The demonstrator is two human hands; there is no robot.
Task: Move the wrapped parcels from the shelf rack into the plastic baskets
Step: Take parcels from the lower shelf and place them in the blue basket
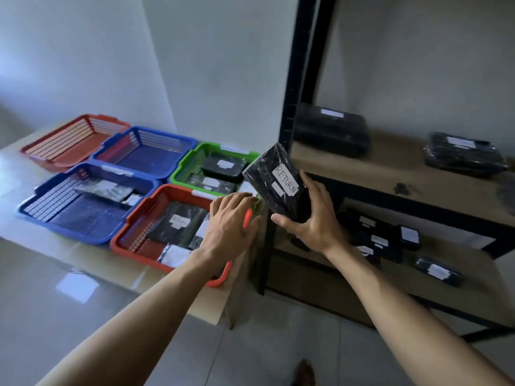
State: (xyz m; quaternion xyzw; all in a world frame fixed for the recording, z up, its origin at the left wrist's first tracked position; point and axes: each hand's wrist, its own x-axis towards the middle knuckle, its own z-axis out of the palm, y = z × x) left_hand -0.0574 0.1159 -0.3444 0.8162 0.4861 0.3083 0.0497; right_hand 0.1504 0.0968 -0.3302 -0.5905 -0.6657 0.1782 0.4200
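Two bare forearms reach out; the right hand (309, 222) grips a black parcel (274, 185) marked RETURN, tilted in the air beside the rack (292, 107). Left hand (231, 227), fingers loose and holding nothing, is over the red basket (139, 210). Best read the label, then lay it flat in the matching basket

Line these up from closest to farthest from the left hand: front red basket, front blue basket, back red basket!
1. The front red basket, right beneath the left hand, on the right.
2. The front blue basket, next along to the left.
3. The back red basket, far off at the back left.
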